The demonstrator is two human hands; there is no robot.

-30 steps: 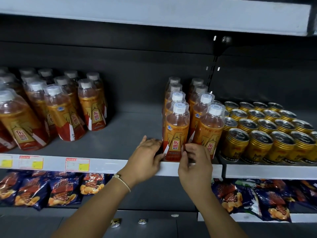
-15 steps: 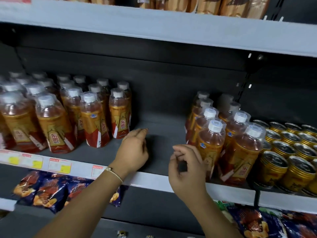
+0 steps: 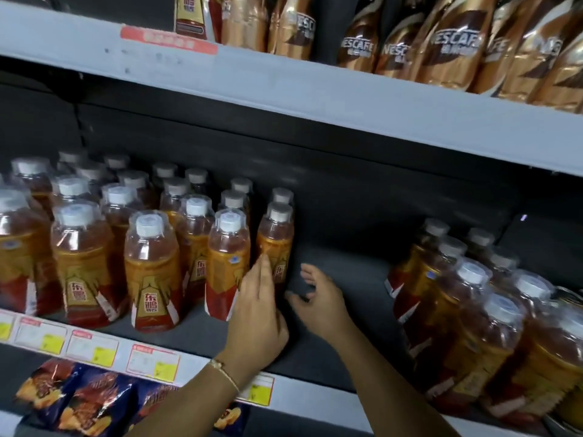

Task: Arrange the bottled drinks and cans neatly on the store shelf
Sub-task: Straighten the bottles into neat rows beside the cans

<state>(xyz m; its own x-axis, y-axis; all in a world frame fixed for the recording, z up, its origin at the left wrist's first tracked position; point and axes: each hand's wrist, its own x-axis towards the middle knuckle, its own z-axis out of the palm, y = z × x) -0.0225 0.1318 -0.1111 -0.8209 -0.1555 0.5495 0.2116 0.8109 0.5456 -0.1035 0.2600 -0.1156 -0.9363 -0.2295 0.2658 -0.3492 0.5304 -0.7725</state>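
Note:
Orange bottled drinks with white caps stand in rows on the dark shelf [image 3: 340, 279]. A large group fills the left half; its rightmost front bottle [image 3: 225, 263] and the one behind it [image 3: 274, 244] border a gap. A second group of bottles [image 3: 467, 310] stands at the right. My left hand [image 3: 257, 313] reaches in with fingers apart, fingertips touching the bottles at the left group's right edge. My right hand [image 3: 321, 298] hovers over the bare gap, fingers spread, holding nothing. The cans are almost out of view at the far right edge.
The upper shelf carries gold Nescafe bottles [image 3: 454, 42]. Price tags [image 3: 153, 362] line the white shelf edge. Snack bags [image 3: 82, 402] lie on the shelf below. A bare stretch of shelf separates the two bottle groups.
The view has swung left and up. Both hands have moved left, away from the right group of bottles, to the right edge of the left group.

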